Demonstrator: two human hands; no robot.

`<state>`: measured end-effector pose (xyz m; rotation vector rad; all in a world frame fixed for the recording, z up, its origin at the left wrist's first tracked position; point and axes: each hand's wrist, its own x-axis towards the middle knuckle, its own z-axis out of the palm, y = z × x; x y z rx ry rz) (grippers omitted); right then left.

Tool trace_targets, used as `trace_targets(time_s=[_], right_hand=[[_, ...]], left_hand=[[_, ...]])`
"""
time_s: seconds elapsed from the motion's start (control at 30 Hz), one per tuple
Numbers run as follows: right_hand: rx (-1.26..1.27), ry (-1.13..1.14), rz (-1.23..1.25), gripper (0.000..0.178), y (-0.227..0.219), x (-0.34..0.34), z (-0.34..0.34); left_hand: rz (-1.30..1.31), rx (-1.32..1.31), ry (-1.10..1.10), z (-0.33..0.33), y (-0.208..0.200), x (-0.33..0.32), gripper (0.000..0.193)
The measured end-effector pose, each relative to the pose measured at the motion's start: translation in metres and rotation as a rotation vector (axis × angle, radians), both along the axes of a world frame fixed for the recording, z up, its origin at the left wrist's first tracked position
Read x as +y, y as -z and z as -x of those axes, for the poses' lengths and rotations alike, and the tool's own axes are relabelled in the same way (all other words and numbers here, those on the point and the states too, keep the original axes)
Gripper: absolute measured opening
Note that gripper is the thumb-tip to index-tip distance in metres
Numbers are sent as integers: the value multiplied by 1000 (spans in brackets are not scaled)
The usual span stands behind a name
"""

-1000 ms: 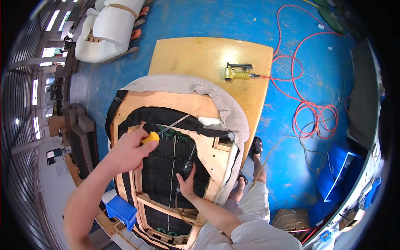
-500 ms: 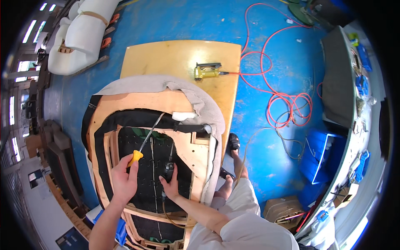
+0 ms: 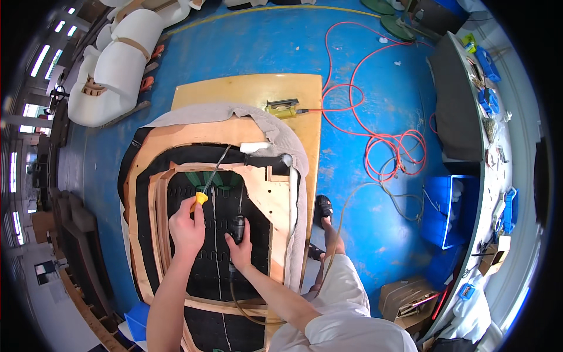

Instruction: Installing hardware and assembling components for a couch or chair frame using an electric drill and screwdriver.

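Note:
My left hand (image 3: 186, 230) is closed on the yellow handle of a screwdriver (image 3: 202, 199). Its long metal shaft points away from me, and the tip meets the black fabric edging along the far part of a wooden seat frame (image 3: 280, 202). In my right hand (image 3: 241, 249) is a black hand-held air tool (image 3: 238, 225) with a thin metal shaft pointing forward and a brownish hose (image 3: 237, 299) running from its rear. Grey upholstery fabric (image 3: 199, 111) wraps the frame's outer rim. Wavy springs (image 3: 214, 254) and black lining show inside the frame, beneath both hands.
Beyond the frame, a yellowish board (image 3: 234, 88) carries a green-yellow staple gun (image 3: 281, 110) joined to a red air hose (image 3: 352, 64) coiled on the blue floor. A cluttered workbench (image 3: 489, 158) and blue bin (image 3: 437, 220) line the right. White padded furniture (image 3: 135, 47) stands far left.
The view has shifted a little. My left hand has moved slightly away from me and to the right with the screwdriver. My right hand keeps the air tool in nearly the same place.

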<state>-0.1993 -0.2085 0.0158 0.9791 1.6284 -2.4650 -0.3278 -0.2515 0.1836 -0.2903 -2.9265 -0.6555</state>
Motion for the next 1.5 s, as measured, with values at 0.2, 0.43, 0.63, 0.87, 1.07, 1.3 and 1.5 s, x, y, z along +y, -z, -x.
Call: trace_targets(time_s=[0.2, 0.43, 0.63, 0.87, 1.07, 1.3, 1.5], right_hand=[[-18, -12, -85, 91, 3, 8, 0], [-31, -35, -88, 91, 1, 4, 4], [-48, -32, -97, 92, -1, 6, 6], [-25, -21, -72, 91, -1, 6, 9], [-45, -46, -103, 91, -2, 8, 10], [-36, -51, -118, 93, 3, 9, 10], [-43, -51, -122, 93, 0, 9, 10]], left_hand=[[52, 42, 0, -11, 14, 5, 16], [37, 76, 26, -13, 22, -5, 16], [41, -15, 7, 4, -7, 2, 14], [47, -65, -26, 10, -13, 7, 14], [36, -21, -13, 5, -8, 2, 14], [100, -115, -22, 26, -32, 14, 15], [130, -160, -39, 28, -34, 17, 15]])
